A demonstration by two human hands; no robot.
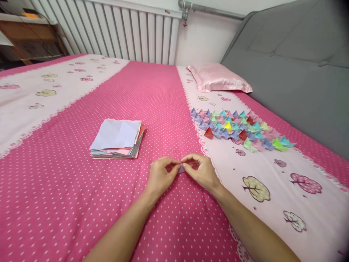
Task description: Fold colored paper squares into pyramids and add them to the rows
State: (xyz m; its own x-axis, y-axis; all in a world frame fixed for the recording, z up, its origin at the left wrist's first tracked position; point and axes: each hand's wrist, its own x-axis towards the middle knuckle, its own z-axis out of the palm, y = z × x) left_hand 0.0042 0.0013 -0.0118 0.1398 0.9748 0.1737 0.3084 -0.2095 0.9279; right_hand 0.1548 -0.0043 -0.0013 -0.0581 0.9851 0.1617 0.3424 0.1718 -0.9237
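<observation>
A small folded piece of purple paper [181, 168] is pinched between my two hands, just above the pink dotted bedspread. My left hand [162, 174] grips its left side with thumb and fingertips. On the other side, my right hand [202, 170] pinches it the same way, so the fingertips of both hands nearly meet. Most of the paper is hidden behind the thumbs. To the left lies a stack of square coloured paper [117, 134], a pale lilac sheet on top. Several rows of folded paper boats [234, 134] in many colours stand to the right.
A pink satin pillow [218, 78] lies at the far right of the bed, against a grey padded headboard [289, 54]. Behind the bed are a white radiator [122, 32] and a grey pipe [215, 11]. A wooden desk [29, 36] stands at the far left.
</observation>
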